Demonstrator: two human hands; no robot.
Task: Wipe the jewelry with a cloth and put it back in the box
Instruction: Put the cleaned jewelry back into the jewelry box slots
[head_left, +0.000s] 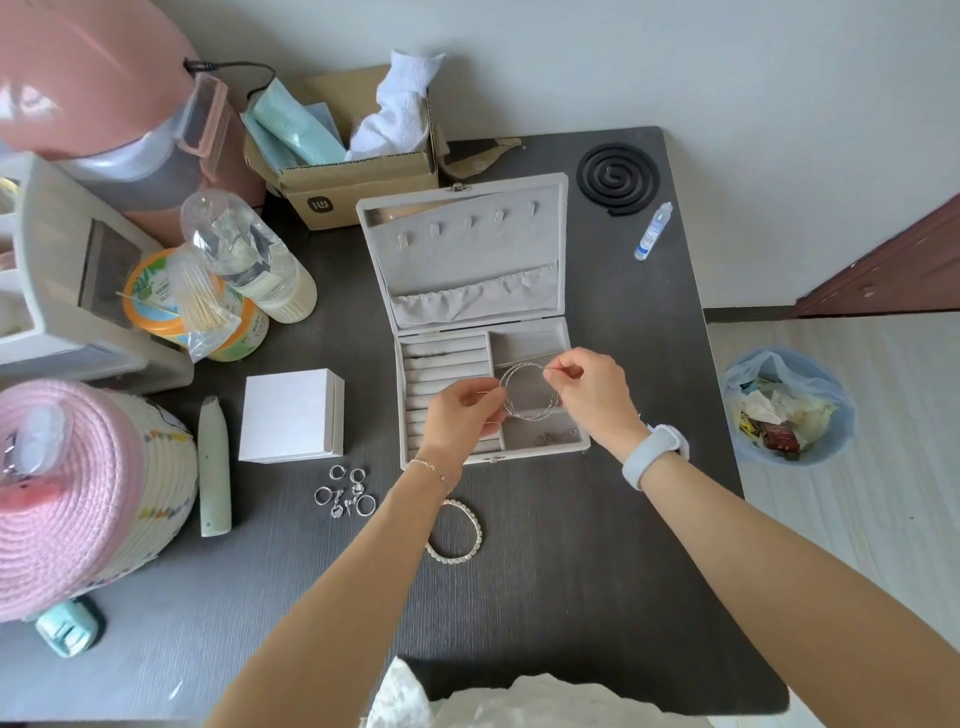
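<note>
Both hands are working above the open jewelry box (524, 439), over its right-hand compartments. The left hand (462, 415) is pinching a thin silver bangle (530, 392) at its nine o'clock edge — the right hand (592, 387) is pinching it near one o'clock. The hoop is facing the camera almost flat; being round, it is showing no clear long axis. A beaded bracelet (457, 530) is lying on the dark table (597, 571) at six o'clock from the box.

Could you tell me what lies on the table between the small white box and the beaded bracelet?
In the head view, a cluster of silver rings lies between the white box and the beaded bracelet.
</note>
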